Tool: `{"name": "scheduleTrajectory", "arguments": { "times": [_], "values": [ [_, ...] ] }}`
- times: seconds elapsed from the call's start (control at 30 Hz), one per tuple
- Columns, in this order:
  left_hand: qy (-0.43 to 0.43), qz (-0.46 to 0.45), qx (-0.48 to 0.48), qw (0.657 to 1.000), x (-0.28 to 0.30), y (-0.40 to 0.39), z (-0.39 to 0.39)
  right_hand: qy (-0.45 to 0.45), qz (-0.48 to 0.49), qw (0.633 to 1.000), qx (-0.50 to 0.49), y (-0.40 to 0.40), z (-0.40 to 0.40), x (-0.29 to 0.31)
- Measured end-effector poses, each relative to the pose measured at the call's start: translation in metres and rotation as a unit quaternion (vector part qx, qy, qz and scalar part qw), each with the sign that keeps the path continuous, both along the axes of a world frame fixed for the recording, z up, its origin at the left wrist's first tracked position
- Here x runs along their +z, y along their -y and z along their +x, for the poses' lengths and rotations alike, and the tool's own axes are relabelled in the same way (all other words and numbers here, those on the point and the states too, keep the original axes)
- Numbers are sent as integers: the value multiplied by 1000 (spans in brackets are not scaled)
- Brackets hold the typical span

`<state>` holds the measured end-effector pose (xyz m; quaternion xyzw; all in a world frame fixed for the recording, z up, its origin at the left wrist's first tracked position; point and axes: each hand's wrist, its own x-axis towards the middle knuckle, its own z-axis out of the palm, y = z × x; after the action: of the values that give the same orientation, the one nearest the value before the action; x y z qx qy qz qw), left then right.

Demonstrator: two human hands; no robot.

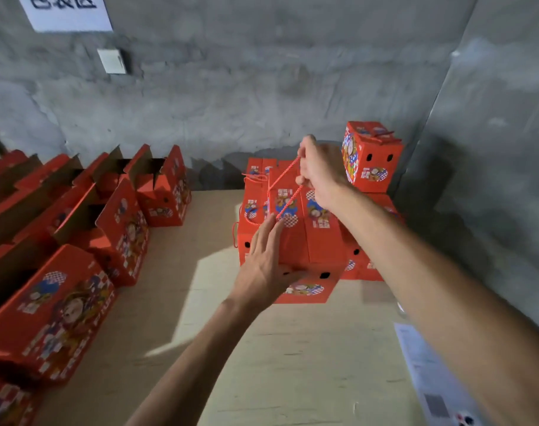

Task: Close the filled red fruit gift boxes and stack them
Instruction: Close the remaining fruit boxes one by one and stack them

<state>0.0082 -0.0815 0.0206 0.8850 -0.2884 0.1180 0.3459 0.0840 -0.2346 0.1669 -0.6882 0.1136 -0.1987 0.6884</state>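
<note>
A closed red fruit gift box (305, 238) hangs in front of a stack of closed red boxes (252, 204) by the wall. My right hand (318, 170) pinches its red rope handle (285, 192) and holds the rope up. My left hand (265, 265) lies with straight fingers against the box's left side. Another closed box (369, 158) sits on top of the stack at the right.
A row of open red boxes (114, 210) with raised flaps runs along the left of the wooden tabletop (231, 348). Concrete walls (262, 87) close in behind and at right. A white paper sheet (431, 373) lies at the lower right.
</note>
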Motion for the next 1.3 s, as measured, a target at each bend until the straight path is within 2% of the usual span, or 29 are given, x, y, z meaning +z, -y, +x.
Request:
{"name": "scheduleTrajectory", "arguments": {
  "times": [0.13, 0.27, 0.43, 0.57, 0.67, 0.77, 1.03, 1.3],
  "values": [
    [30, 15, 3, 999, 17, 60, 53, 60, -90, 994, 3, 31, 23, 26],
    [26, 42, -17, 999, 22, 114, 106, 98, -174, 980, -16, 62, 46, 4],
    [-1, 67, -43, 997, 10, 163, 162, 52, -266, 960, -67, 117, 73, -46],
    [-4, 37, -60, 998, 1, 197, 190, 26, -395, 914, -85, 167, 84, -93],
    [2, 29, -78, 997, -7, 216, 208, 80, -496, 855, -132, 187, 88, -129],
    [24, 21, -77, 997, -15, 231, 225, 99, -517, 830, -187, 196, 102, -149],
    [61, 24, -56, 996, -19, 247, 297, 134, -511, 832, -169, 219, 180, -163],
    [71, 39, -62, 995, -19, 277, 388, 121, -516, 836, -140, 252, 262, -160]
  ]
}}
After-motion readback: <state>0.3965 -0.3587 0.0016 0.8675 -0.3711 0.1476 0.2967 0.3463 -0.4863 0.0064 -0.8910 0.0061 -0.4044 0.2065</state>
